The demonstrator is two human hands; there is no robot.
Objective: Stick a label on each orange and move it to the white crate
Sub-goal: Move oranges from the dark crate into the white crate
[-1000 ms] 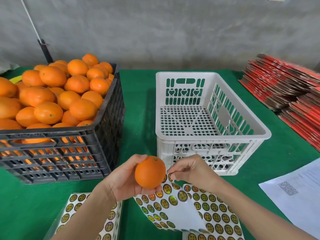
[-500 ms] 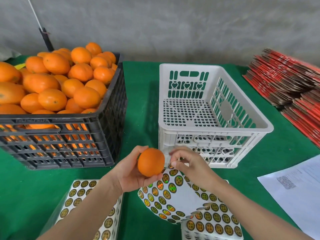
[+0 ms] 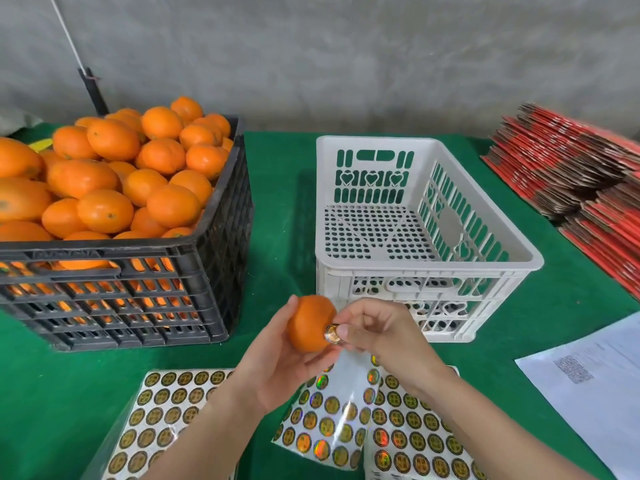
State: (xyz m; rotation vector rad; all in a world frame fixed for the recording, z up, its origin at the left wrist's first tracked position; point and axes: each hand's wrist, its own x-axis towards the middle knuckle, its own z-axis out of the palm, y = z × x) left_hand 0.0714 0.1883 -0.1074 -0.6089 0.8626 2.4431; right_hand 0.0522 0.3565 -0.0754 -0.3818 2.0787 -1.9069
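While the black crate [image 3: 121, 271] at the left is heaped with oranges [image 3: 104, 174] and the white crate [image 3: 429, 268] at the right holds nothing, the work happens near the viewer, above the sticker sheets [image 3: 325, 420]. The left hand [image 3: 277, 368] cups one orange [image 3: 308, 323], fingers curled round it, just in front of the white crate's near wall. The right hand [image 3: 381, 337] pinches a round label [image 3: 333, 333] against the fruit's right side. The label looks only partly down. If it is let go too soon, it could cling to the fingertip, curl and lift off.
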